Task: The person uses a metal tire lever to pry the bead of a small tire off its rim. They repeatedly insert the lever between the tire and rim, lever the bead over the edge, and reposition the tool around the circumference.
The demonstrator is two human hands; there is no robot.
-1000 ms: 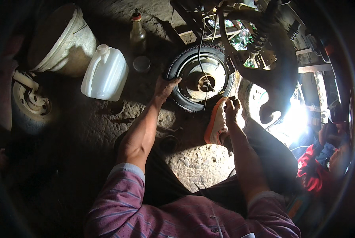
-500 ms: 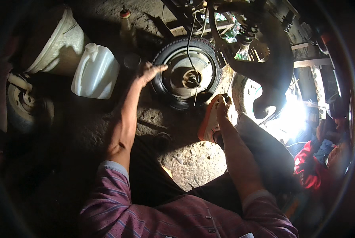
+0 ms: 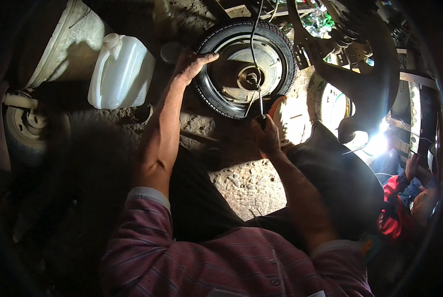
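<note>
A wheel with a black tyre (image 3: 216,101) and a dull metal hub (image 3: 261,54) stands in front of me, and a dark cable runs to its centre. My left hand (image 3: 192,68) grips the tyre's left side, one digit stretched over the sidewall toward the rim; its other fingers are partly in shadow. What looks like a screwdriver (image 3: 261,103) is in my right hand (image 3: 267,136), closed around its dark handle below the tyre. Its thin shaft points up to the hub's middle, near the axle (image 3: 251,78). Whether the tip touches is too small to tell.
A white plastic jug (image 3: 125,74) and a large pale tub (image 3: 75,42) stand at the left, with a small wheel (image 3: 28,123) below them. A dark metal frame (image 3: 375,74) rises at the right. Near a bright light, another person's red sleeve (image 3: 392,218) shows.
My right hand has moved from beside my shoe toward the wheel, bringing the screwdriver's shaft up to the hub. My left hand stays at the tyre. The view has shifted.
</note>
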